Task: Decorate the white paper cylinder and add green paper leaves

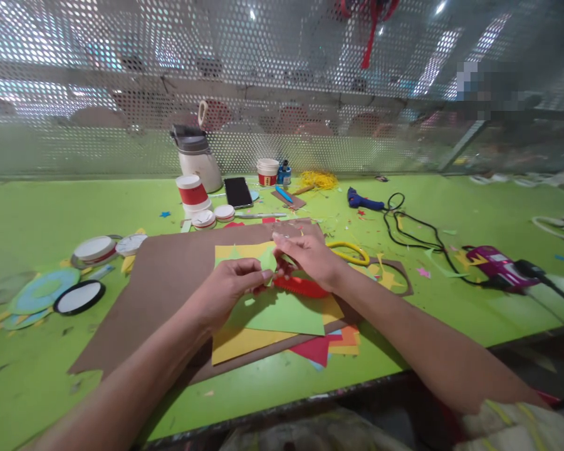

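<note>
I'm pinching a small light-green paper piece (268,256) with left fingers (265,274); it's sticking up beside right fingers (282,242), whose grip I'm not making out.

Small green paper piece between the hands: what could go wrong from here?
The small green paper piece, pinched by the left hand, might crease or tear. The red object close below the right hand could get knocked. The green sheet lies askew over the yellow sheet, so either could slide.
</note>
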The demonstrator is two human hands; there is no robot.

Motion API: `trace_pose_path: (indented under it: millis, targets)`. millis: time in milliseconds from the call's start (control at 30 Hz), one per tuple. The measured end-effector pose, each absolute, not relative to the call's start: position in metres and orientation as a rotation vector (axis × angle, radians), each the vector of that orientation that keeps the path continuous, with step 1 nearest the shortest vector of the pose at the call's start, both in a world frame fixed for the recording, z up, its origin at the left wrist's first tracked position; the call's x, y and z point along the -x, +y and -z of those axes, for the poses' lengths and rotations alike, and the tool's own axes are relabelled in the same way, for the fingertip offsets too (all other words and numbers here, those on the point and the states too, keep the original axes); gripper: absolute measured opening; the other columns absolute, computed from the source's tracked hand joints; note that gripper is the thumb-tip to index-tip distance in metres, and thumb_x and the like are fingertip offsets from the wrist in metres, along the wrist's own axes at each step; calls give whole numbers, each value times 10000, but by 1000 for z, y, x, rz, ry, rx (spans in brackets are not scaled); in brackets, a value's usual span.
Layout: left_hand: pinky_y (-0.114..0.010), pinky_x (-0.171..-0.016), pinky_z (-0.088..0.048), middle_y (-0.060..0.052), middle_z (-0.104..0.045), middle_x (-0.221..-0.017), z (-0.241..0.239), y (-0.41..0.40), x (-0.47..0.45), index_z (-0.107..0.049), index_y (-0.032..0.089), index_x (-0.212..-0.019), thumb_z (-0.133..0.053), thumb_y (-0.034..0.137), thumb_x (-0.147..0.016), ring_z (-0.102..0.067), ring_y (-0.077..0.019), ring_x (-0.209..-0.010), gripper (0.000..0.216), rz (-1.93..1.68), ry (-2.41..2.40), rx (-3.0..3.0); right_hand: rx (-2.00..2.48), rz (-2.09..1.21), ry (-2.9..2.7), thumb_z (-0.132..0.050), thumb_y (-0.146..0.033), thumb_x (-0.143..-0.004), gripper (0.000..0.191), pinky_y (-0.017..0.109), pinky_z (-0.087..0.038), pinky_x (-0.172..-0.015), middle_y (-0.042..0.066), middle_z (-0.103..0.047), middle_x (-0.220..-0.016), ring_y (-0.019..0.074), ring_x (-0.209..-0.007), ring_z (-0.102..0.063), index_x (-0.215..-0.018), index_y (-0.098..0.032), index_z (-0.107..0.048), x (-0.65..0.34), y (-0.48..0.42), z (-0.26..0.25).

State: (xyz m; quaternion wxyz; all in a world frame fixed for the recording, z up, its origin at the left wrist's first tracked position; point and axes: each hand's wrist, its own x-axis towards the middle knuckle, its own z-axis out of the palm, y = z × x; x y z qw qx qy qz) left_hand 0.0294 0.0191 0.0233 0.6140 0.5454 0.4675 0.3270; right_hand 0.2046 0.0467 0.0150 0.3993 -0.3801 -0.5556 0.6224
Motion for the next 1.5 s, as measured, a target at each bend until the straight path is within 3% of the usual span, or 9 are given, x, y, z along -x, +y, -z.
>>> trace_pose_path:
  millis: [233,367,667,967,1267,1500]
  targets:
    - [-273,-620,-355,4,-542,-591,-24,18,-29,-630,153,-607,-650,247,-686,-462,-137,-616,124,-736,1052,-1267,1056,-1362,-1617,-735,-406,-679,284,253,-400,-573,-23,-576,-601,102,-562,-498,-681,-150,-612,-206,45,-17]
    - [-278,-628,-375,-10,-564,-644,-26,17,-30,-634,155,-627,-585,178,-637,-477,-148,-649,55,-804,984,-1156,1062,-1341,-1623,-720,-397,-690,268,252,-394,-558,-26,-559,-586,104,-556,-483,-674,-157,-601,-205,44,-18]
    - [-266,-598,-336,23,-535,-578,-26,14,-34,-593,170,-609,-728,335,-666,-446,-127,-585,221,-897,1141,-1251,953,-1381,-1429,-652,-541,-738,417,247,-437,-522,-5,-581,-569,96,-519,-539,-646,-137,-613,-206,47,-22]
    - [-265,-627,-337,25,-544,-589,-24,16,-28,-585,170,-634,-724,313,-687,-455,-129,-612,206,-874,1087,-1271,923,-1496,-1457,-639,-590,-738,476,264,-454,-544,19,-605,-618,116,-564,-581,-711,-115,-648,-214,50,-25]
    - [-272,-647,-345,23,-556,-587,-26,14,-31,-600,175,-638,-716,309,-691,-463,-138,-625,185,-853,1088,-1288,959,-1401,-1641,-727,-428,-707,295,252,-432,-585,-13,-615,-620,103,-576,-544,-743,-143,-660,-213,47,-22]
    - [-276,-662,-372,13,-566,-629,-26,13,-32,-629,159,-677,-647,172,-661,-492,-132,-630,27,-849,1035,-1142,969,-1349,-1630,-695,-394,-722,261,266,-425,-562,-4,-595,-594,110,-545,-522,-700,-141,-636,-210,46,-22]
